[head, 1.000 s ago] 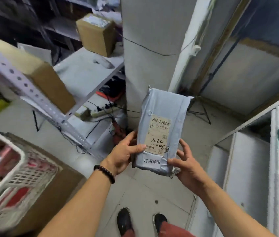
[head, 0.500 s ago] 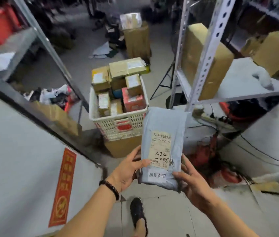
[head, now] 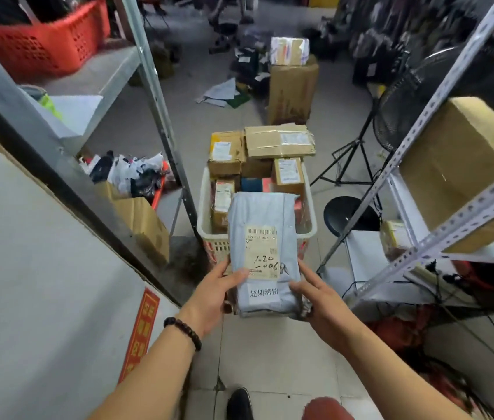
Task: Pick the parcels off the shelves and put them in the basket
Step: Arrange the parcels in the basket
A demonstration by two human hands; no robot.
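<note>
In front of the white lattice plastic basket (head: 313, 227) on the tiled floor | I held a soft grey plastic-wrapped parcel (head: 262, 216) upright, label facing me | left hand (head: 214, 294) and right hand (head: 320, 298) gripped its lower sides, fingers curled | basket heaped with taped cardboard boxes (head: 279, 140)

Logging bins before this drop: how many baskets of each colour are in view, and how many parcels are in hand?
red basket: 1
white basket: 1
parcel, held by left hand and right hand: 1
total: 3
</note>
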